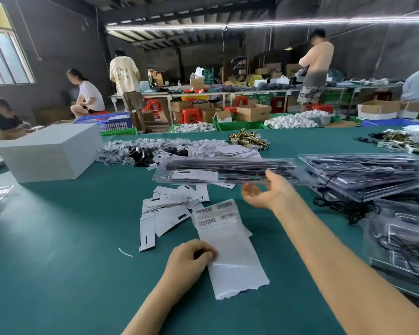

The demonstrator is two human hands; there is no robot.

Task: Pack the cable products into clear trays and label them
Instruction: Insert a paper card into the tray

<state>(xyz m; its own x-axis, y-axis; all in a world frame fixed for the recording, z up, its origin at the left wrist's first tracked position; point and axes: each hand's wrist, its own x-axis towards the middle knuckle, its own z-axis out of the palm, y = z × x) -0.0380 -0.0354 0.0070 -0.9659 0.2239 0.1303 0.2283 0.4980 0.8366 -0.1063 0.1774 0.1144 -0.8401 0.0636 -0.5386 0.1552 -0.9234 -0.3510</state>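
A long white label sheet point(230, 247) with barcode labels at its far end lies on the green table point(70, 238). My left hand point(191, 258) has curled fingers on the sheet's left edge and pinches it. A blurred clear tray point(228, 170) holding black cable parts lies across the table's middle. My right hand point(264, 192) is palm up at the tray's near edge. Its thumb touches the tray, and its loosely curled fingers hang below the edge with nothing in them. More filled clear trays point(368, 175) are stacked at the right.
Loose white paper cards point(172, 204) lie left of the sheet. A white box point(51, 151) stands at the left, and bagged small parts point(155, 148) and brass pieces point(248, 139) lie farther back. Black cables point(344, 206) spill beside the tray stacks. Other people work at benches behind.
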